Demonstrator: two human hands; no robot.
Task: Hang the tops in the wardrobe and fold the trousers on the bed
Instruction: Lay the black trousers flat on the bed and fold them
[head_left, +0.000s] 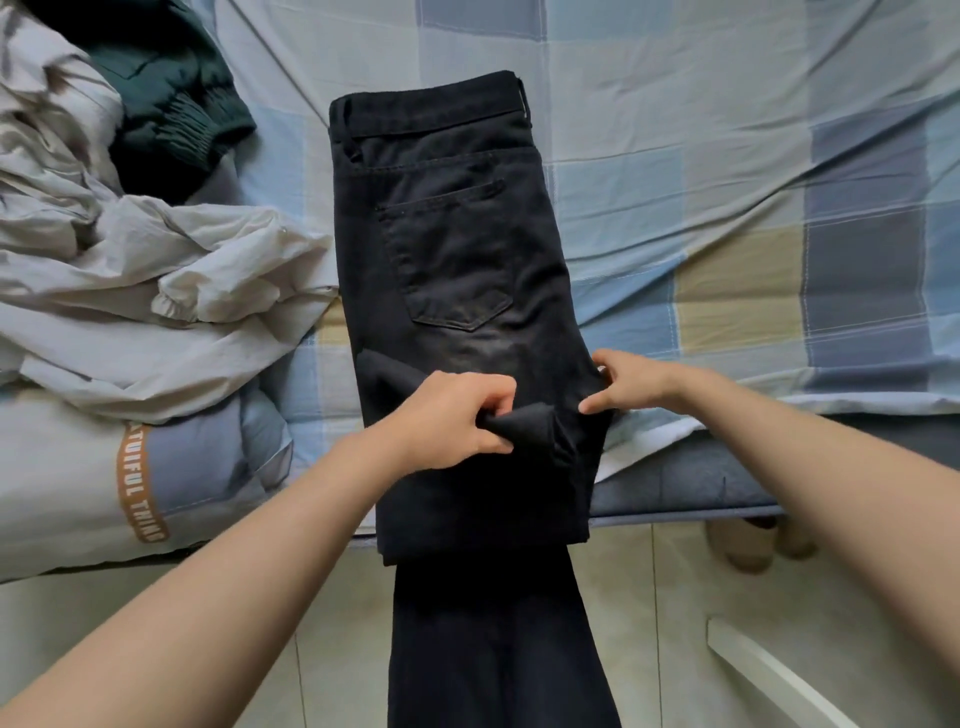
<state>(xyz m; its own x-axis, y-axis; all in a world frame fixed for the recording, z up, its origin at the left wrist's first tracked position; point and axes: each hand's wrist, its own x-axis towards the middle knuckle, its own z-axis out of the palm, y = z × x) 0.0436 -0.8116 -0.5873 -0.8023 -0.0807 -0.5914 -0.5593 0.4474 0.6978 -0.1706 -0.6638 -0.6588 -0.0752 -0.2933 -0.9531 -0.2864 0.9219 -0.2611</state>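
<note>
— What fills the frame?
— A bed under a blue, grey and tan checked sheet (727, 182), with black denim trousers (452, 249) laid lengthwise, waistband far, legs hanging over the near edge to the floor.
— And beside them?
— A crumpled pale grey jacket (156, 291) and a dark green garment (166, 114).
— The hands?
— Left hand (447, 421) fingers pinch a trouser fold; right hand (631, 384) fingers grip the trousers' right edge.

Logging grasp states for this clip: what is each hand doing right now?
Left hand: closed, pinching a fold of the black trousers.
Right hand: closed on the trousers' right edge.
</note>
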